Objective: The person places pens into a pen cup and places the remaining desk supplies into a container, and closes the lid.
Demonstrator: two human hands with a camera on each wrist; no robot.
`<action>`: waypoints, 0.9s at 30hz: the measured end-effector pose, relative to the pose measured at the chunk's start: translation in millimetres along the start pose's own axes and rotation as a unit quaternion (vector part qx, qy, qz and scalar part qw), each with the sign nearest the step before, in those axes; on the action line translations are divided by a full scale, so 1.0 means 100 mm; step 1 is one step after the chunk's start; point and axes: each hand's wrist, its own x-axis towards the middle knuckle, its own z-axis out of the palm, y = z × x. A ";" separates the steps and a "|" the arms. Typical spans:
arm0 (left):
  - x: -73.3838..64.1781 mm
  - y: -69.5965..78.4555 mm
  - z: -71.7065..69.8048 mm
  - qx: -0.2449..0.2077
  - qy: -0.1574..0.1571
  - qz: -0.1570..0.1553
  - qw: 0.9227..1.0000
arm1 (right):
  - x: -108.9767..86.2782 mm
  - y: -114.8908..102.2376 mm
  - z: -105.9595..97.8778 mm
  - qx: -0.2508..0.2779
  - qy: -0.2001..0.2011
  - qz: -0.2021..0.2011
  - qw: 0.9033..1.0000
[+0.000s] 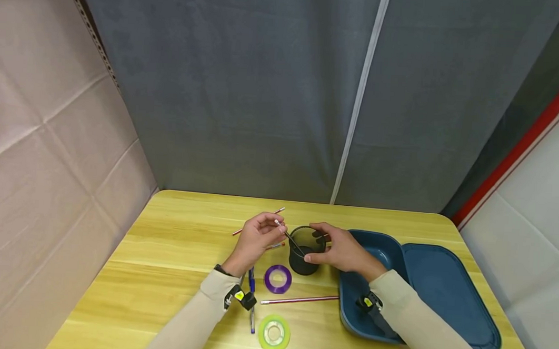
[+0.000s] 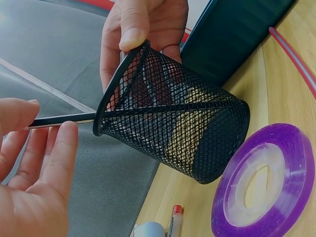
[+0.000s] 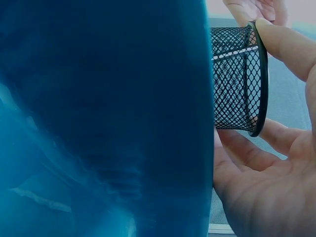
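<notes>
My left hand (image 1: 255, 240) pinches a slim dark pencil (image 1: 295, 242) near its white end. The pencil's other end dips inside a black mesh pen holder (image 1: 303, 265). In the left wrist view, the pencil (image 2: 64, 120) crosses the rim of the pen holder (image 2: 185, 118), with thumb and fingers on either side of it. My right hand (image 1: 344, 250) grips the holder at its rim, thumb on the near side and fingers on the far side. The right wrist view shows that grip on the holder (image 3: 232, 84), partly hidden by a blue bin wall (image 3: 148, 98).
Right of the holder stands a blue bin (image 1: 348, 304), its lid (image 1: 448, 299) alongside. Nearer me lie a purple tape roll (image 1: 268, 279), a green tape roll (image 1: 264, 333), a red-striped pencil (image 1: 301, 300) and a blue pen (image 1: 252, 279). Another pencil (image 1: 276, 245) lies by the left hand.
</notes>
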 end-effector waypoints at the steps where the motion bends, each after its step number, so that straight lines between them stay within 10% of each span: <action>1: 0.00 0.00 0.00 0.000 0.000 0.000 1.000 | 0.00 0.00 0.00 0.000 0.000 0.000 1.000; 27: 0.11 0.01 -0.28 0.014 0.037 0.011 0.999 | -0.02 -0.02 0.00 0.008 0.002 0.009 1.000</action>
